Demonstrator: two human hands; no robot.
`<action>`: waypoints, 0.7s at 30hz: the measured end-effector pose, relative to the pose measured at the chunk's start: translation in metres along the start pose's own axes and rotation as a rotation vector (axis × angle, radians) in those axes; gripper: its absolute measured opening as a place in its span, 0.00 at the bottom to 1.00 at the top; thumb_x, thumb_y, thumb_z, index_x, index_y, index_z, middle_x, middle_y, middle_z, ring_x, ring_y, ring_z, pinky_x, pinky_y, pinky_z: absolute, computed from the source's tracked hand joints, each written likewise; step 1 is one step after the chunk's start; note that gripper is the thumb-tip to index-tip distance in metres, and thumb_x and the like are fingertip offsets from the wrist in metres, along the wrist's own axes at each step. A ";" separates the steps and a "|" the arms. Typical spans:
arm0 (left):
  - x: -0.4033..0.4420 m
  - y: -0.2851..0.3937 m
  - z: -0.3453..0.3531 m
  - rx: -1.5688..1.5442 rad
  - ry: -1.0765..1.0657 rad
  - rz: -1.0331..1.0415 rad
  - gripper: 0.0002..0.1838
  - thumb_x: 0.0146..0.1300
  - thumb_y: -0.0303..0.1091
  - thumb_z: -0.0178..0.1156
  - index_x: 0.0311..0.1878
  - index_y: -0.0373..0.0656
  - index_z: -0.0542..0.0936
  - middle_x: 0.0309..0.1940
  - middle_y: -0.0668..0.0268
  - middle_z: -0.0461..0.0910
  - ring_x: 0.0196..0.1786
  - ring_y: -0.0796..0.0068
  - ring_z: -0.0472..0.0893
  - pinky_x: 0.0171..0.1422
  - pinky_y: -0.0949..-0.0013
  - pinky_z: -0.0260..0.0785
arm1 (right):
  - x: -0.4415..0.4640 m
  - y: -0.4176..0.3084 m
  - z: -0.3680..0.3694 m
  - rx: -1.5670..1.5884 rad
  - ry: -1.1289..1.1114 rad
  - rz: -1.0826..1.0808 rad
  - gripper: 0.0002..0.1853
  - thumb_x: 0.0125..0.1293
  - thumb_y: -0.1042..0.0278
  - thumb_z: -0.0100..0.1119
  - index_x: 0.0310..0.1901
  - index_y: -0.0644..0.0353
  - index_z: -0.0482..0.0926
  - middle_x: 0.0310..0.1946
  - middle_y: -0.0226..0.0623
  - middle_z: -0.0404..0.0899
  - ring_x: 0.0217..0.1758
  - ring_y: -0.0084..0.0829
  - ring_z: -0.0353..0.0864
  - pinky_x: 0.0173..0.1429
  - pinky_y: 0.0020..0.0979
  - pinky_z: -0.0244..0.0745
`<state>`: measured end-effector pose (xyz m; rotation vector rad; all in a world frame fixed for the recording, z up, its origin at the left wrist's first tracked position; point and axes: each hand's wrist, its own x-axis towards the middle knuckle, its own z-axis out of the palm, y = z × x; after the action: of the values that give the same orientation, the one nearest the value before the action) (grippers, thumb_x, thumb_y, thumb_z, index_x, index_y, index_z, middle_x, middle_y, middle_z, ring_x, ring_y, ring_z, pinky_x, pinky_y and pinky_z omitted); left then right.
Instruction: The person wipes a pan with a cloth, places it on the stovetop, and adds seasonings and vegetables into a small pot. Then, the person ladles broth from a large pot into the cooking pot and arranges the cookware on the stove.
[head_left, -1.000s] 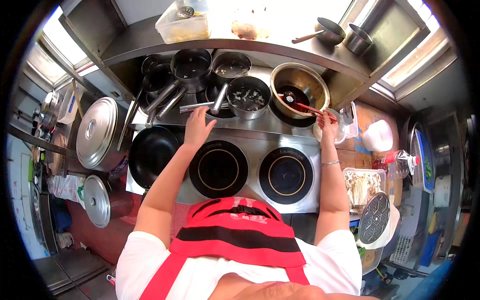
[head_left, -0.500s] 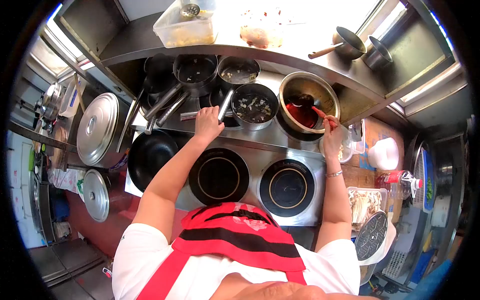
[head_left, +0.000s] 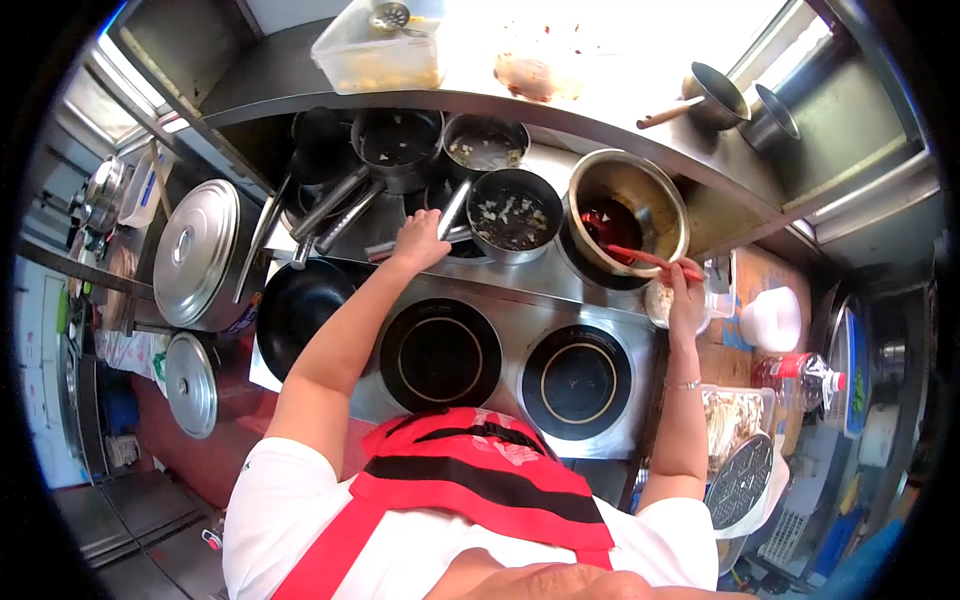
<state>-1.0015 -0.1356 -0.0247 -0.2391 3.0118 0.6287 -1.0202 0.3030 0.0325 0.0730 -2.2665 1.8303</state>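
My left hand [head_left: 421, 243] is open, its fingertips beside the lower end of the metal handle [head_left: 455, 208] of a dark saucepan [head_left: 515, 212] holding liquid and pale bits; whether they touch is unclear. My right hand [head_left: 684, 290] is closed on the end of a red-handled utensil [head_left: 634, 256]. That utensil slants over the near rim of a large metal bowl [head_left: 655, 210], and its far end reaches the dark red liquid [head_left: 608, 222] inside. The utensil's head is hard to make out.
More pans [head_left: 398, 148] crowd the back left. Two round hobs [head_left: 441, 355] lie in front, beside a black wok [head_left: 300, 315]. A shelf [head_left: 560, 112] runs above the back. At right are a tray of mushrooms [head_left: 735, 415] and a red-labelled bottle [head_left: 790, 370]; lidded pots [head_left: 195, 255] stand left.
My left hand has moved right to beside the saucepan's handle. My right hand has come slightly toward me, and the utensil's head has gone from plainly visible to barely distinguishable in the bowl.
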 end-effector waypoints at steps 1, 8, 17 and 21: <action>-0.001 -0.005 0.002 -0.043 0.010 0.015 0.24 0.47 0.35 0.61 0.49 0.38 0.70 0.47 0.51 0.73 0.53 0.48 0.72 0.56 0.52 0.67 | 0.000 0.006 -0.004 0.044 0.010 0.028 0.09 0.70 0.65 0.51 0.43 0.63 0.74 0.33 0.32 0.78 0.34 0.21 0.77 0.41 0.23 0.73; -0.011 -0.023 0.014 -0.626 -0.204 -0.213 0.35 0.52 0.42 0.63 0.61 0.36 0.65 0.41 0.49 0.79 0.41 0.57 0.81 0.49 0.62 0.71 | -0.004 0.010 -0.014 0.086 0.066 0.114 0.11 0.70 0.65 0.50 0.44 0.65 0.74 0.33 0.34 0.78 0.35 0.22 0.77 0.42 0.23 0.73; -0.069 -0.006 -0.003 -1.195 -0.731 -0.488 0.21 0.63 0.49 0.58 0.46 0.40 0.71 0.33 0.68 0.77 0.26 0.85 0.76 0.28 0.79 0.70 | -0.007 0.006 -0.012 0.080 0.093 0.079 0.11 0.70 0.65 0.50 0.42 0.66 0.74 0.32 0.35 0.78 0.34 0.23 0.77 0.42 0.24 0.74; -0.079 -0.014 0.017 -1.258 -0.796 -0.323 0.14 0.64 0.41 0.58 0.42 0.41 0.70 0.28 0.69 0.74 0.24 0.84 0.73 0.26 0.78 0.68 | -0.009 -0.010 -0.009 0.091 0.098 0.074 0.11 0.71 0.65 0.50 0.42 0.65 0.74 0.32 0.35 0.78 0.35 0.22 0.77 0.42 0.23 0.73</action>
<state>-0.9204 -0.1306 -0.0392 -0.3645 1.4669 1.8771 -1.0080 0.3083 0.0416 -0.0853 -2.1468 1.9290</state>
